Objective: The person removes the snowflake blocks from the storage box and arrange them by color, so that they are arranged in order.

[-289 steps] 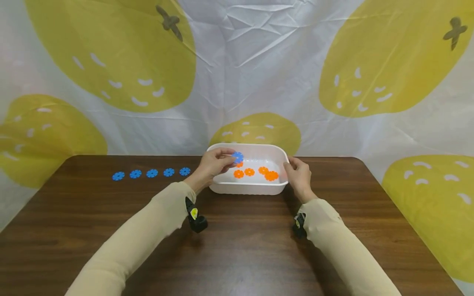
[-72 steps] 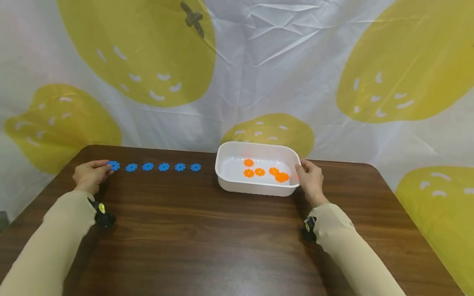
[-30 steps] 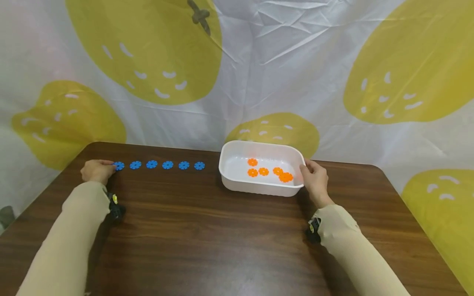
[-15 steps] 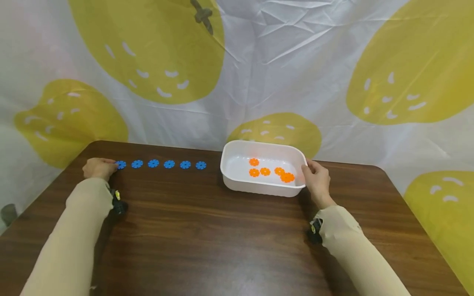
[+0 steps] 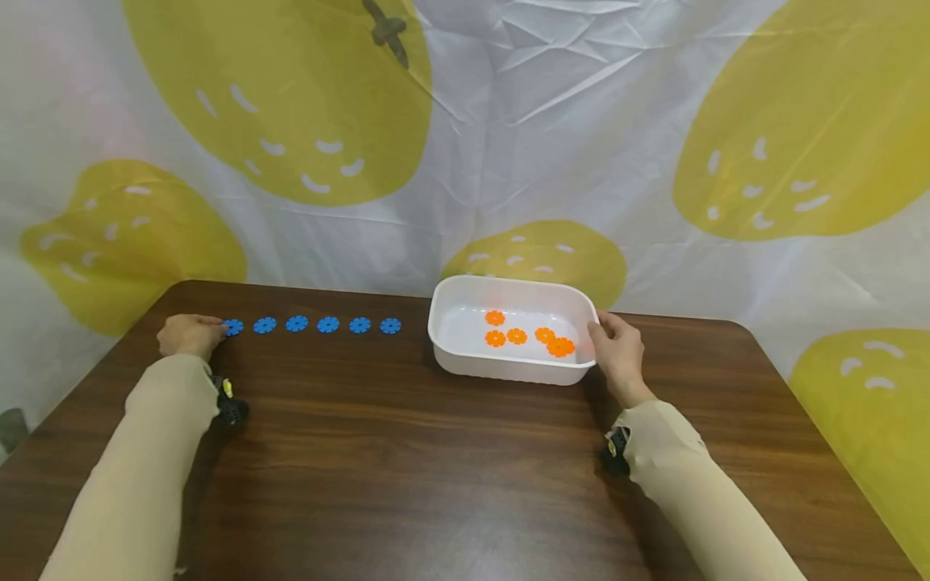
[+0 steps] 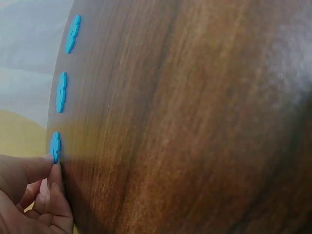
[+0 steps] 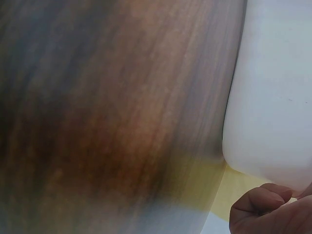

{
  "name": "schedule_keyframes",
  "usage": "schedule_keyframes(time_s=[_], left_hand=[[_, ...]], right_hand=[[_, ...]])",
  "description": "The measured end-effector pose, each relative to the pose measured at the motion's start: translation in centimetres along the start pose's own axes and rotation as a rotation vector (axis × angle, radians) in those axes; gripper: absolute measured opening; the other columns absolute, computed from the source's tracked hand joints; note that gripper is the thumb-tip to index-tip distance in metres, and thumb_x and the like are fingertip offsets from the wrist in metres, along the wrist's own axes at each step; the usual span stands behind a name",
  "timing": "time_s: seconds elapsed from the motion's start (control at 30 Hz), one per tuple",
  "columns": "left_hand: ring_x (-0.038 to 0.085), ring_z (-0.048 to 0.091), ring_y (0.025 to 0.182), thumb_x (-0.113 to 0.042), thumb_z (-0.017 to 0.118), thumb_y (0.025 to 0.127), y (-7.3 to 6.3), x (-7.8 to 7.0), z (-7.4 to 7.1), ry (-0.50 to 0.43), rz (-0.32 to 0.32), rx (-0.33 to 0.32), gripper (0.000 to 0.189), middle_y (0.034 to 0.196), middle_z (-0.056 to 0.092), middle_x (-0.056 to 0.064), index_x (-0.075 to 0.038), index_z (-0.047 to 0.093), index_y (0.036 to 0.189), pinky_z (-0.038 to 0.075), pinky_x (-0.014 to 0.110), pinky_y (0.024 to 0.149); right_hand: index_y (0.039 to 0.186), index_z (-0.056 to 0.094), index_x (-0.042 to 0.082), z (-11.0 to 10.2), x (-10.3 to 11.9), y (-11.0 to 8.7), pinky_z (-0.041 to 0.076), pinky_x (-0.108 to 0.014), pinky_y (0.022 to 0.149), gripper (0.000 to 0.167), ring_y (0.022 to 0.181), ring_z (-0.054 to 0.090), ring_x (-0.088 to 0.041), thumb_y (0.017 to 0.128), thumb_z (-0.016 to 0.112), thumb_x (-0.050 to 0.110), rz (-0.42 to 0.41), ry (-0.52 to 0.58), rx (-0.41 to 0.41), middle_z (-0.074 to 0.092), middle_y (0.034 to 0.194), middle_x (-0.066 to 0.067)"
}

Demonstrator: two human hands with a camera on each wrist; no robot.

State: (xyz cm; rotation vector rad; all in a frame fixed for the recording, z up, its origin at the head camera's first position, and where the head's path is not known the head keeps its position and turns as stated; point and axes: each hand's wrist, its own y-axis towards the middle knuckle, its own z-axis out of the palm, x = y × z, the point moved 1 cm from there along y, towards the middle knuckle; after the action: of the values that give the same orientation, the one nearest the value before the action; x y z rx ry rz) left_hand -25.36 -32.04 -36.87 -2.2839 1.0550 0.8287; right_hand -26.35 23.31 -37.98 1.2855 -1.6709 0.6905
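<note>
At the left end of a row of blue snowflake-shaped plastic discs (image 5: 328, 324), my left hand (image 5: 190, 334) pinches the edge of the last blue disc (image 6: 56, 145) between thumb and finger. That disc lies at the table surface, in line with the others. My right hand (image 5: 619, 352) grips the right end of a white plastic tub (image 5: 508, 368), thumb at the rim and fingers outside. Inside the tub lie several orange snowflake discs (image 5: 517, 336), two of them overlapping near the right (image 5: 560, 347). In the right wrist view, the tub's wall (image 7: 268, 97) hides part of that hand.
The dark wooden table (image 5: 407, 468) has its back edge close behind the row and the tub. A white curtain (image 5: 305, 242) with yellow fruit prints hangs behind it. A small grey object (image 5: 11, 429) shows beyond the table's left edge.
From above the tub, my left hand has carried a blue disc to the row's left end. It has barely moved in the last second. The right hand keeps its grip on the tub.
</note>
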Motion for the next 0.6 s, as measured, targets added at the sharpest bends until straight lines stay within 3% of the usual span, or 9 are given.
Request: schedule_keyframes(time_s=[0.3, 0.6], left_hand=[[0.04, 0.05, 0.115, -0.024, 0.059, 0.09, 0.59, 0.17, 0.0, 0.031, 0.013, -0.002, 0.039, 0.132, 0.05, 0.026, 0.0, 0.061, 0.121, 0.048, 0.039, 0.077], [0.042, 0.045, 0.119, -0.026, 0.058, 0.09, 0.56, 0.47, 0.06, 0.032, 0.027, 0.001, 0.041, 0.134, 0.047, 0.028, -0.001, 0.06, 0.122, 0.043, 0.046, 0.093]], right_hand=[[0.133, 0.051, 0.001, -0.05, -0.04, 0.05, 0.047, -0.04, 0.096, 0.04, 0.108, 0.054, -0.029, 0.097, 0.048, 0.019, 0.014, 0.003, 0.004, 0.057, 0.125, -0.021], [0.133, 0.052, 0.002, 0.08, -0.23, 0.11, 0.048, -0.04, 0.093, 0.04, 0.105, 0.055, -0.028, 0.097, 0.048, 0.02, 0.009, -0.006, -0.008, 0.059, 0.122, -0.021]])
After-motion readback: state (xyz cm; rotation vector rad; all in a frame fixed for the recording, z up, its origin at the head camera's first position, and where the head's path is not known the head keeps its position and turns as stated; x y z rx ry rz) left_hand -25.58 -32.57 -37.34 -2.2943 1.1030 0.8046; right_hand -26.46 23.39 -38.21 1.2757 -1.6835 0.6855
